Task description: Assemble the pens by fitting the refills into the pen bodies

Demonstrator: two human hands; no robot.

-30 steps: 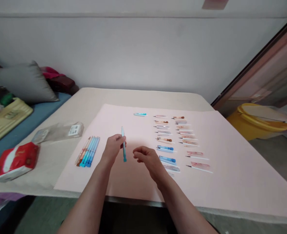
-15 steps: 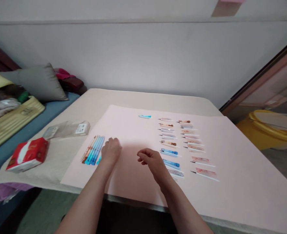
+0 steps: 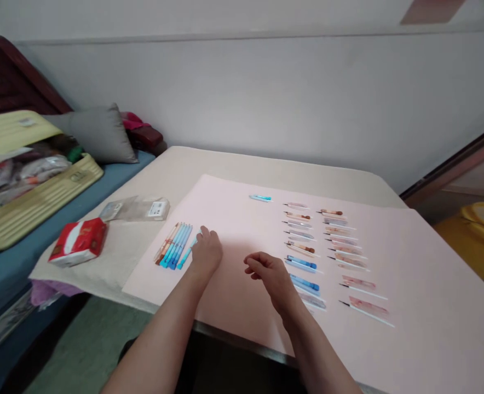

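Handling the turquoise pen (image 3: 186,256) is probably asking little strength of you: it is looking light and stiff, with a smooth barrel that may be slipping or rolling under a careless touch. Mid-barrel is seeming the surest hold, while the narrow tip is likely being the more fragile end. It is lying on the pink sheet (image 3: 231,298), slanting, its thicker end pointing to seven o'clock and its upper end running to your left hand (image 3: 207,249). From that hand, the pen is sitting at about eight o'clock, with the pen row (image 3: 173,246) just beyond at nine. Your left fingers are bending over the upper end; whether they are pinching it, you cannot tell. Your right hand (image 3: 268,269) is hovering half-curled, nothing showing in its fingers. From there, the pen is lying at nine o'clock, and the blue barrel (image 3: 301,262) is resting near two.
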